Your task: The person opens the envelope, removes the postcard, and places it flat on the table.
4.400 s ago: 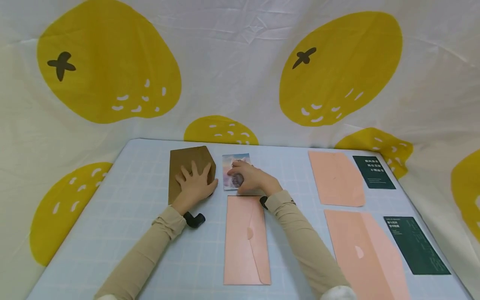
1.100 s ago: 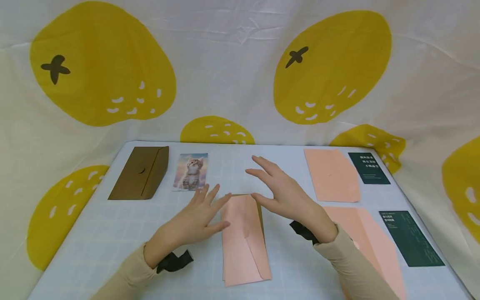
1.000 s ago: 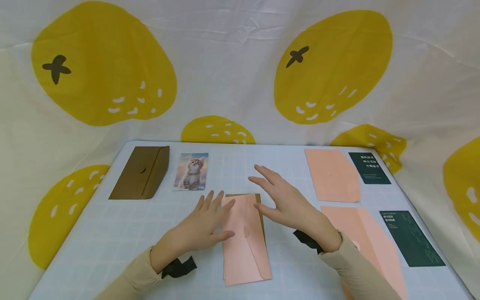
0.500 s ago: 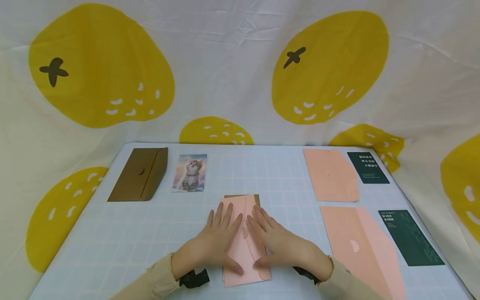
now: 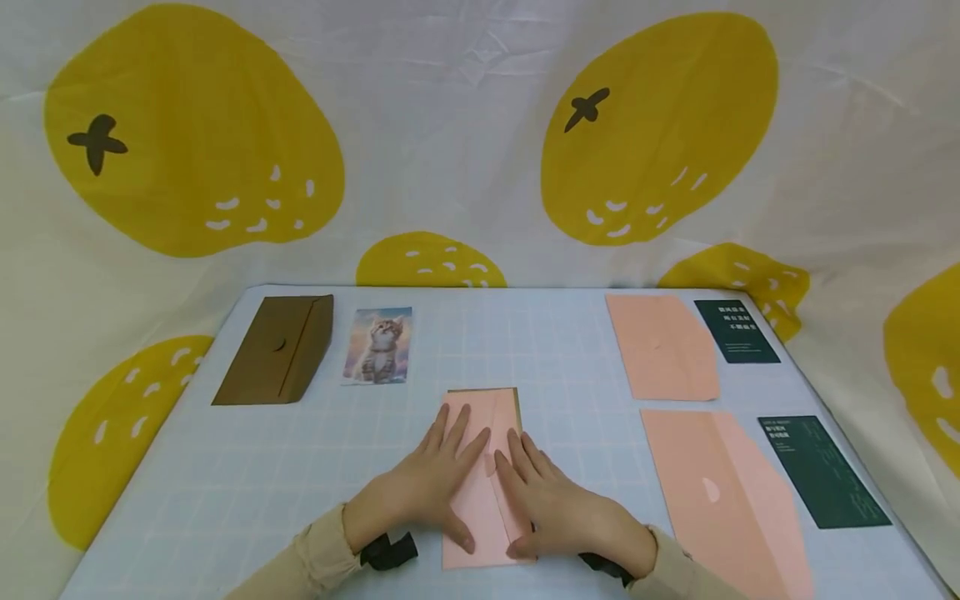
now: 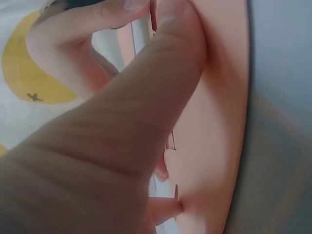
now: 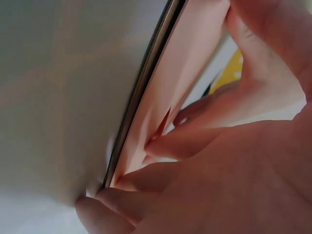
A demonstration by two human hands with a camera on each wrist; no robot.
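- I have the pink envelope [image 5: 483, 500] flat near the middle of the table [image 5: 300, 483], with a brown piece [image 5: 517, 404] showing from beneath along its far and right edges.
- The left hand [image 5: 423, 483] lies on it, fingers spread wide; the right hand [image 5: 558, 504], fingers extended, sits along the right side — neither grips anything.
- To even the edges, I'd nudge both sides gently together — pushing hard could crease it.

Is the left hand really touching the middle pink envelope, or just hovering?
Touching: in the left wrist view, the left hand lays its thumb against the pink envelope, no visible gap.
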